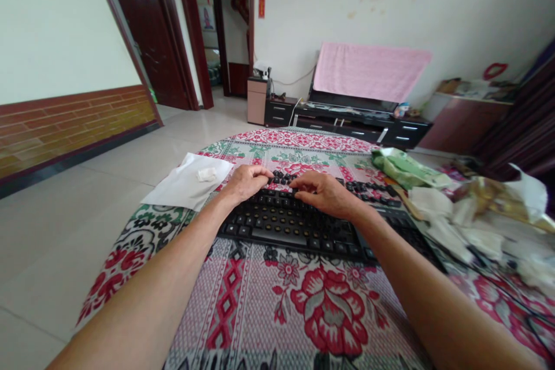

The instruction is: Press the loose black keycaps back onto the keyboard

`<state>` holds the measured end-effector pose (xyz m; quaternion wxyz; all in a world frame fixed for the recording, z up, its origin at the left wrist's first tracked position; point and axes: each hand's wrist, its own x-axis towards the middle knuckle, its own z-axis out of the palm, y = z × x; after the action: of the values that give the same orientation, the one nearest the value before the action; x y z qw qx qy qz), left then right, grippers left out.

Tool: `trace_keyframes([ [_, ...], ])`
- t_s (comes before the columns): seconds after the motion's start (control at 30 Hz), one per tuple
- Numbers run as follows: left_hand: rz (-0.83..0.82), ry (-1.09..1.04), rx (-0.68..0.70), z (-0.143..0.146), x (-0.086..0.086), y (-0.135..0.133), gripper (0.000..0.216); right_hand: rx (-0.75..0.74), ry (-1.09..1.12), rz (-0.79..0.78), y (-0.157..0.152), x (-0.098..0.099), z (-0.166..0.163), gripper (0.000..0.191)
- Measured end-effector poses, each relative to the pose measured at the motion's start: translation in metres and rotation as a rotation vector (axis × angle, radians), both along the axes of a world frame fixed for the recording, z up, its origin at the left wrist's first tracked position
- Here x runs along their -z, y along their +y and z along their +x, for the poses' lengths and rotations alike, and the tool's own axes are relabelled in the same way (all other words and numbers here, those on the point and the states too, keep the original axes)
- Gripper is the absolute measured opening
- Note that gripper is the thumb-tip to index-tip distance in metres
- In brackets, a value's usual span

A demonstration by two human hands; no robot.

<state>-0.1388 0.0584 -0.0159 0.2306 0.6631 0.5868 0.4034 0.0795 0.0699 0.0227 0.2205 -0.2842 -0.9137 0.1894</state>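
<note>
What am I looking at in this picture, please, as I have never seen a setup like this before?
There is no machine here: these are a person's bare left hand and right hand, seen by a camera worn on that person's head, looking forward and down. Below them, on a floral tablecloth, is a black computer keyboard with many keycaps missing. Loose keycaps lie beyond it. A small white wad rests on a white sheet at the left; green packaging lies at the right. Both hands' fingertips are near loose keycaps; whether they grip any is too small to tell.
</note>
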Motion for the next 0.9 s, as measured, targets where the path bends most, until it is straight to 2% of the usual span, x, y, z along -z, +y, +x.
trace_keyframes([
  [0.27, 0.02, 0.002, 0.026, 0.0, -0.001, -0.002, 0.023, 0.024, -0.011, -0.011, -0.021, 0.002, -0.006, 0.024],
  [0.53, 0.026, 0.007, 0.026, 0.001, -0.002, -0.003, 0.024, -0.098, -0.081, -0.087, -0.051, 0.005, -0.031, 0.023],
  [0.9, 0.026, 0.01, 0.033, 0.0, 0.0, -0.001, 0.024, -0.111, -0.088, -0.034, -0.055, 0.003, -0.037, 0.019],
])
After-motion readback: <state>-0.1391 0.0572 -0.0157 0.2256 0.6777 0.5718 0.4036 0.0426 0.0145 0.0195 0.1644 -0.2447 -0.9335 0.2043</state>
